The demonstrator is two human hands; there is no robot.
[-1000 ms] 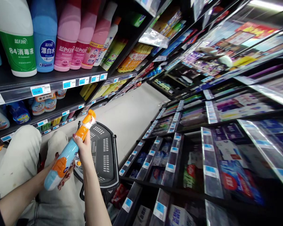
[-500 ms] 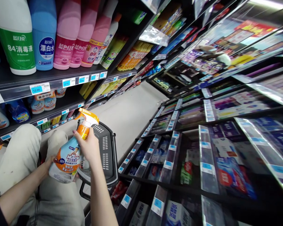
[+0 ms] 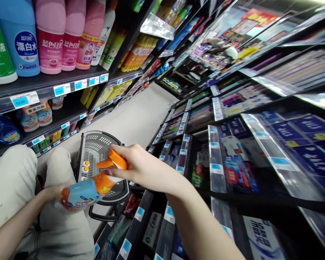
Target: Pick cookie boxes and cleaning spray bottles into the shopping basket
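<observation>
A Mr Muscle spray bottle [image 3: 83, 195] with a blue body and an orange-and-white trigger head lies tilted almost on its side in front of my knees. My left hand [image 3: 52, 195] grips its base end. Around the trigger head and neck, my right hand [image 3: 132, 162] is closed, with the thumb near the orange collar. Partly under the bottle, a dark grey shopping basket [image 3: 94, 148] stands on the floor. Inside it are several small white bottles with orange caps [image 3: 86, 166], partly hidden by the spray bottle.
On my left, a shelf [image 3: 47, 81] bears bleach bottles [image 3: 25, 47] and pink bottles [image 3: 50, 39], with shrink-wrapped spray bottles [image 3: 44, 115] below. Toothpaste boxes [image 3: 241, 173] fill the rack on my right. Between them runs the pale aisle floor [image 3: 135, 112]. My knees [image 3: 58, 162] are close to the basket.
The spray bottle has tipped from leaning upright to nearly level, its head swinging right and down over the basket. My right hand has turned with it. The view has shifted right.
</observation>
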